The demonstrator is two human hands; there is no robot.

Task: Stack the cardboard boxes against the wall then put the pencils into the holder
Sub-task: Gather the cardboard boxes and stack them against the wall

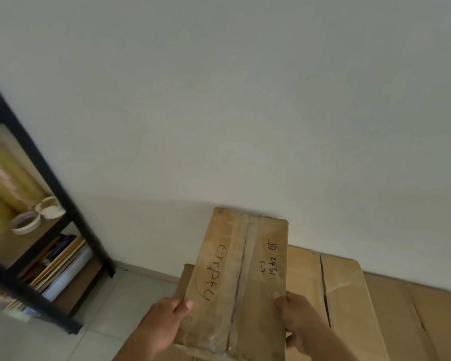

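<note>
One camera sits on the person's head. It looks forward and down, very close to the left hand (164, 321) and right hand (298, 319) holding a cardboard box (235, 277). It faces the white wall (245, 100), with a black shelf (47, 178) at the left.

Brown cardboard box (241, 277), black scrawl; seemingly black shelf (50, 183).

A: Upper cardboard box (219, 256), surface?
B: Brown paperboard, matt, creased and scuffed. The tape strip (249, 243) along its seam is plastic with a slight sheen.
A: Lower cardboard box (349, 295)?
B: Same board, matt, lighter tan, smoother.
A: Surroundings?
B: Wall (219, 100): smooth matt paint. Shelf frame (52, 183): black, matt, apparently metal. Floor (97, 316): smooth pale tile.
</note>
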